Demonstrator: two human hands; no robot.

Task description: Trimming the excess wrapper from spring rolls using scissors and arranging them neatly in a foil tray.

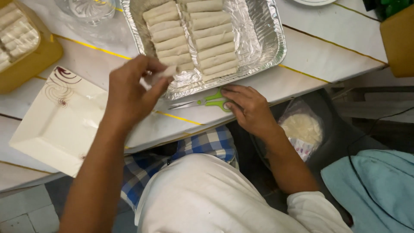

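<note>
The white desk holds a foil tray of rolls close to its near edge. The left hand is lifted, its grip pinched on one pale roll just by the tray's corner. The right hand lies flat, fingers loose on the green scissors at the desk's edge, with a bare plate to the left.

Worn on the head, aimed steeply down over the lap at the near edge of the white table (close, within arm's reach); single view, nothing shared with another.
</note>
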